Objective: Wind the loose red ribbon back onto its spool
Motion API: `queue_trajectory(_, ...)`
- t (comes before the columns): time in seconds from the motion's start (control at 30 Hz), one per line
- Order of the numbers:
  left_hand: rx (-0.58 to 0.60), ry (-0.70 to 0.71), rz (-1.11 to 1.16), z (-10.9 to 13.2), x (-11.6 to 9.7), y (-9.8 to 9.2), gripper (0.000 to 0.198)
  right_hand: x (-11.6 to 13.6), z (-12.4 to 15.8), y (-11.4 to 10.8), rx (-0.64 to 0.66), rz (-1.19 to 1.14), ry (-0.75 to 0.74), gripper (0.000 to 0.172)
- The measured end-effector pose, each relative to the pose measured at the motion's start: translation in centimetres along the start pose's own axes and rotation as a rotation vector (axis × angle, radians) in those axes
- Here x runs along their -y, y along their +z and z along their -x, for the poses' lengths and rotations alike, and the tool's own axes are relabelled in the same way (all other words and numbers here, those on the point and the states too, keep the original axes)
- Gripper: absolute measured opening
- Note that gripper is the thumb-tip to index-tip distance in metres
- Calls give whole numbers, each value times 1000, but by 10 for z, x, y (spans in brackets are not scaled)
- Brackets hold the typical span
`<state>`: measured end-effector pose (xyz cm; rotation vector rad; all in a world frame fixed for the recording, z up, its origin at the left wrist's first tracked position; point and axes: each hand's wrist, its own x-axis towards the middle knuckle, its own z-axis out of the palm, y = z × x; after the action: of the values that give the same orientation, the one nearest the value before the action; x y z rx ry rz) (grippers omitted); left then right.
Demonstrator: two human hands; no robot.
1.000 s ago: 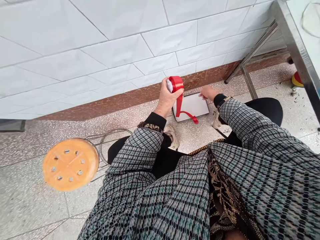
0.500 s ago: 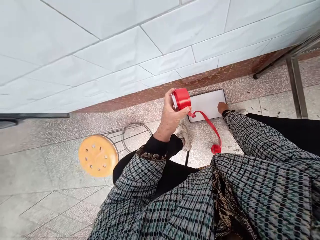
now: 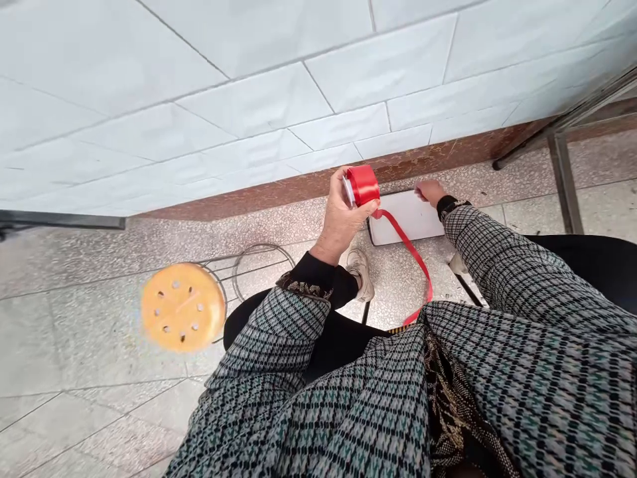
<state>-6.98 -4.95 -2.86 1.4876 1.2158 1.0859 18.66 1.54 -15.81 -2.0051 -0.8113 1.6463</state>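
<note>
My left hand [image 3: 342,222] is wrapped round a roll of red ribbon [image 3: 363,184], with the white edge of its spool showing beside the palm. From the roll a loose ribbon tail [image 3: 414,251] curves down toward my lap, where its end goes out of sight behind the jacket. My right hand [image 3: 430,191] is off to the right, above the upper right part of a white board [image 3: 405,222] that lies lower down. Its fingers are drawn together; anything between them is too small to make out.
A round orange stool [image 3: 183,307] with holes in its seat lies to the left, with its wire legs and ring [image 3: 263,249]. A tiled wall [image 3: 279,99] rises ahead. A metal frame leg [image 3: 565,186] stands at the right. My shoe [image 3: 359,272] is on the speckled floor.
My right hand has moved up and slightly left from the board's right edge. The curled ribbon end on the floor is no longer visible. The left hand still grips the roll, slightly higher.
</note>
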Motion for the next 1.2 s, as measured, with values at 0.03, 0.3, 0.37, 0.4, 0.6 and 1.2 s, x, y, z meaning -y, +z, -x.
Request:
queue_trajectory(0.03, -13, 22, -12, -5, 1, 2, 82, 27, 9, 0, 2, -15, -50, 35)
queue_trajectory(0.3, -114, 202, -95, -37, -19, 11, 85, 161, 162, -11, 510, -152, -349, 46)
queue_trajectory(0.37, -95, 239, -84, -39, -27, 13, 84, 160, 191, -15, 568, -195, -330, 42)
queue_trajectory(0.4, -80, 255, -80, -39, -30, 14, 85, 157, 201, -15, 581, -231, -324, 40)
queue_trajectory(0.6, 33, 316, -8, -47, -27, 22, 85, 144, 214, -11, 544, -438, -274, 33)
queue_trajectory(1.2, 95, -102, 391, -40, -58, 67, 31, 157, 205, -19, 56, -537, -355, 36)
